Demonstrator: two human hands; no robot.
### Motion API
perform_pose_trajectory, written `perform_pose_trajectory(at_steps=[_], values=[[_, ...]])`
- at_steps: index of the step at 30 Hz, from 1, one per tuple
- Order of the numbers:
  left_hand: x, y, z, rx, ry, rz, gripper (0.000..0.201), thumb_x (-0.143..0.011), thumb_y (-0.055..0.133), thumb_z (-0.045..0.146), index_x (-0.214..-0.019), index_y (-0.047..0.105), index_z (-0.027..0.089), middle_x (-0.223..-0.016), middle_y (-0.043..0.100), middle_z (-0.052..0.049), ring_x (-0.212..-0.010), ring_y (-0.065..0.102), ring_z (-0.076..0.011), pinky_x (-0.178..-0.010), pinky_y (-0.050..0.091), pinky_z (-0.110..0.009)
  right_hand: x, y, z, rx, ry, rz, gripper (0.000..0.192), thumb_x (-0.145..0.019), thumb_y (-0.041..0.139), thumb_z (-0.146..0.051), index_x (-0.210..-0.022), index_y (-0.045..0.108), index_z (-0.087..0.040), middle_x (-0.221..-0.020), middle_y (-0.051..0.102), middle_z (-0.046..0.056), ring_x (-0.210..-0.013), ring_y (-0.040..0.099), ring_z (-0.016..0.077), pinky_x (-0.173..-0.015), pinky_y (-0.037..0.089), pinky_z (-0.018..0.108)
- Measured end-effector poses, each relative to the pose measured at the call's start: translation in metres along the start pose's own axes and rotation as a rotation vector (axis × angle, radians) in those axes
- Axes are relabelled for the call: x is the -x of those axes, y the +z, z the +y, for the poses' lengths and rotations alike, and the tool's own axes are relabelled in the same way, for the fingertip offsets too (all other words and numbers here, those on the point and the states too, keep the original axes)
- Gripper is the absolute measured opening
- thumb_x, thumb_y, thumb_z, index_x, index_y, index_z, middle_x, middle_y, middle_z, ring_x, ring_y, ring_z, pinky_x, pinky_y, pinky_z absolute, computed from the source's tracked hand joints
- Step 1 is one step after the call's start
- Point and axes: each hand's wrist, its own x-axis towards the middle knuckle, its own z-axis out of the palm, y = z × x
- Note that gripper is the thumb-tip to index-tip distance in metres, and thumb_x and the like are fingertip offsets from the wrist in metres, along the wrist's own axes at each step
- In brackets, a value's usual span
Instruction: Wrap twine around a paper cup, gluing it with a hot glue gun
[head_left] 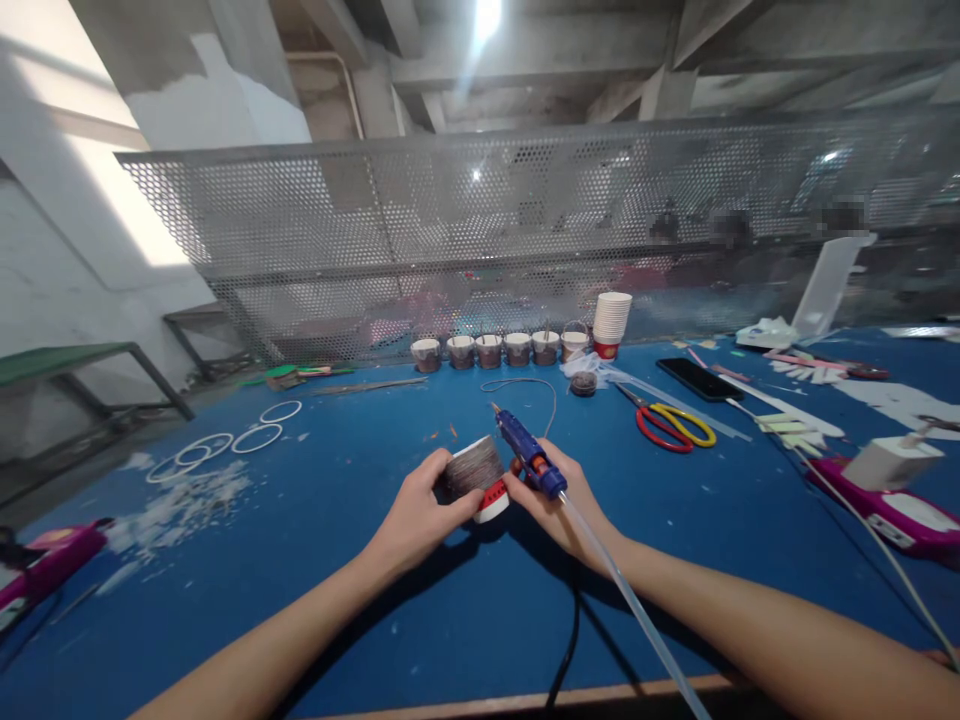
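My left hand (431,505) is closed around a paper cup (493,500) whose wall is mostly wrapped in grey-brown cord (476,468). A red and white band of the cup stays bare at the end toward me. In my right hand (559,505) is a blue glue gun (529,452), its nozzle pointing up and away to the left. A long clear glue stick (619,585) sticks out of the gun's back. Fingertips of my right hand are close to the cup's side; whether they touch it I cannot tell. Loose cord (555,400) curves over the table beyond the gun.
Several cord-wrapped cups (488,351) line the back beside a stack of paper cups (612,325). A cord ball (583,383), scissors (675,428) and a phone (699,380) lie right. White rings (257,438) lie left. Magenta power strips (892,510) sit at both sides; perforated metal panel (450,230) behind.
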Motion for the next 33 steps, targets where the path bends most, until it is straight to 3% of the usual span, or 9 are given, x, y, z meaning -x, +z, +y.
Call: perform_pose_trajectory(at_steps=[16, 33], values=[[0.001, -0.007, -0.009, -0.027, 0.233, 0.021, 0.017, -0.076, 0.053, 0.036, -0.072, 0.049, 0.021, -0.075, 0.049, -0.001, -0.075, 0.046, -0.0188, -0.069, 0.042, -0.033, 0.001, -0.001, -0.001, -0.005, -0.014, -0.021, 0.014, -0.079, 0.06, -0.031, -0.081, 0.051, -0.019, -0.068, 0.055, -0.003, -0.06, 0.047, 0.0121, -0.059, 0.043, 0.025], [-0.004, -0.01, -0.01, 0.227, 0.06, -0.076, 0.021, -0.073, 0.056, 0.041, -0.071, 0.054, 0.02, -0.07, 0.052, 0.0, -0.07, 0.05, -0.0175, -0.068, 0.044, -0.033, 0.001, 0.0, 0.001, -0.033, -0.009, -0.015, 0.015, -0.079, 0.06, -0.03, -0.078, 0.049, -0.02, -0.068, 0.053, -0.003, -0.061, 0.049, 0.0122, -0.061, 0.043, 0.025]])
